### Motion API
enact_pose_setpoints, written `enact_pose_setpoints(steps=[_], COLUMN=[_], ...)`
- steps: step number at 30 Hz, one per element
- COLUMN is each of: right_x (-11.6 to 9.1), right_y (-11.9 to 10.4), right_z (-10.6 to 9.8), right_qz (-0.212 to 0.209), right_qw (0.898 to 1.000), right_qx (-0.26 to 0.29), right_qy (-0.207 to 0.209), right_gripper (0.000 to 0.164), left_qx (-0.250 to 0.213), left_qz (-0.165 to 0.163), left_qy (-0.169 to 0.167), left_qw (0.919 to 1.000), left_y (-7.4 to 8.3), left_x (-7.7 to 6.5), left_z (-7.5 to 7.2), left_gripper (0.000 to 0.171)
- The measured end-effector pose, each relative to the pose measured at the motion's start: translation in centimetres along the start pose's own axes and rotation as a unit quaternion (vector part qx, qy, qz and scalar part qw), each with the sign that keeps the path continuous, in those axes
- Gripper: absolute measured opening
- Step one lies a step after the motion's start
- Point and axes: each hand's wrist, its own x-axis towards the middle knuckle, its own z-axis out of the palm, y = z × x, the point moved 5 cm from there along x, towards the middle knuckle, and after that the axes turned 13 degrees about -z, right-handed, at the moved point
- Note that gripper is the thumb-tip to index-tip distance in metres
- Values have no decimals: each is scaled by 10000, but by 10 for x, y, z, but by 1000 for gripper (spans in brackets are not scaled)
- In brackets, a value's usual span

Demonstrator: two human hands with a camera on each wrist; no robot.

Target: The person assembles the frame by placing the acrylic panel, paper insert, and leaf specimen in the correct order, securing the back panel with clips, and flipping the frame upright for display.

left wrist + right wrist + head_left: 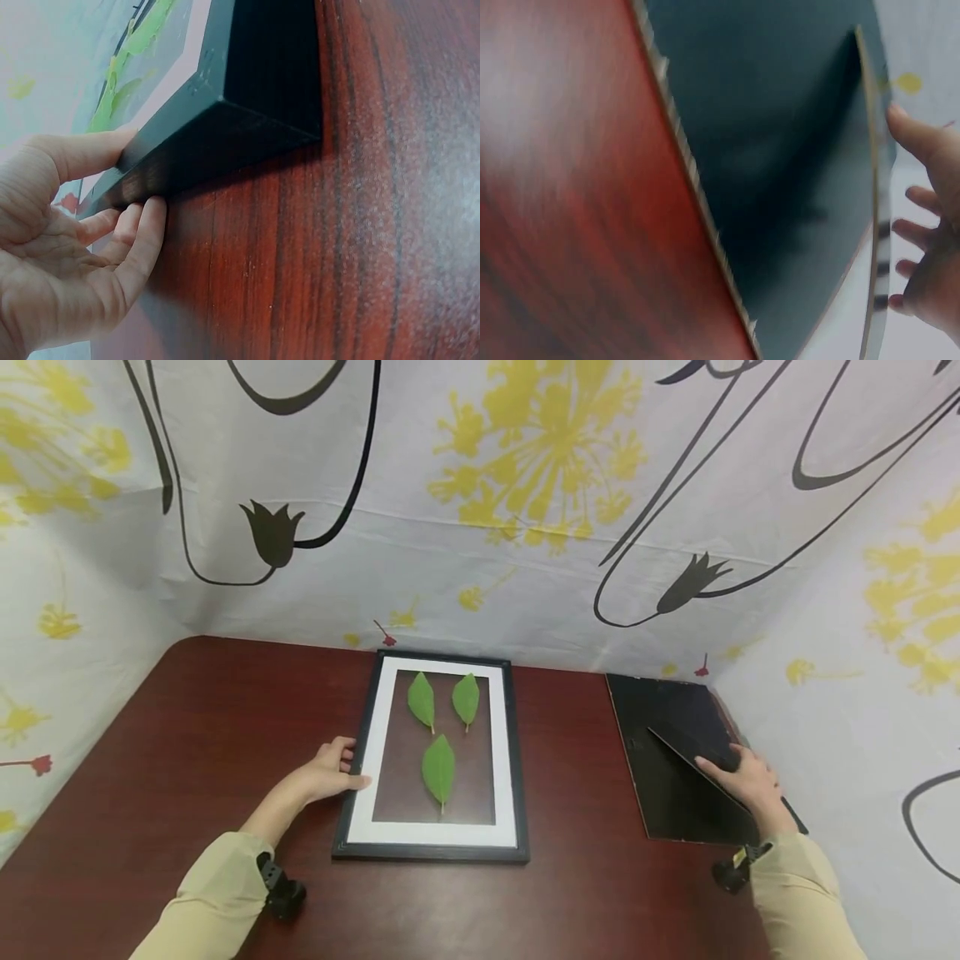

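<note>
In the head view a black picture frame (517, 760) with a white mat (431, 833) lies flat on the table, showing three green leaves (438, 770). My left hand (322, 772) grips its left side: the left wrist view has the thumb on top and fingertips against the outer side wall. Off to the right lies a black backing board (660, 777), its stand flap (697, 768) raised at an angle. My right hand (750, 781) is at that flap. In the right wrist view its thumb touches the flap and its extended fingers are close to the flap's glossy face.
The dark red wooden table (225, 735) is bordered by a white patterned cloth (420, 560) at the back and both sides. The backing board is close to the cloth on the right. A small black wrist camera (283, 889) is strapped to the left wrist.
</note>
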Motion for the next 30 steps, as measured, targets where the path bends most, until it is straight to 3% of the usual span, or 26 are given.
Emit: enact_pose_setpoints(steps=[4,8,13,17,20,26,30], right_x=[0,2,5,6,-3,-26,-42], right_y=[9,10,9,3,-7,-35,-62], right_z=[4,7,7,1,-8,-31,-43], right_qz=[-181,-339,-486,-857,-1193,-1248,-1383], right_qw=[9978,9959,9974,9960,9928,9902,9874], right_qx=[-263,-376,-177,-134,-33,628,680], right_qy=[-587,-747,-494,-213,-91,65,351], right_gripper=[99,102,98,92,86,79,74], left_qx=[-5,-17,-65,-81,-66,-20,58], left_qz=[-63,-83,-69,-45,-55,-28,72], left_qy=[-12,18,45,59,44,22,18], left_qw=[10000,10000,9999,9999,10000,10000,10000], left_y=[0,1,1,0,1,4,5], left_x=[-1,-2,-1,-1,-2,-3,-3], left_z=[0,0,0,0,2,3,1], left_gripper=[79,79,78,78,77,77,79])
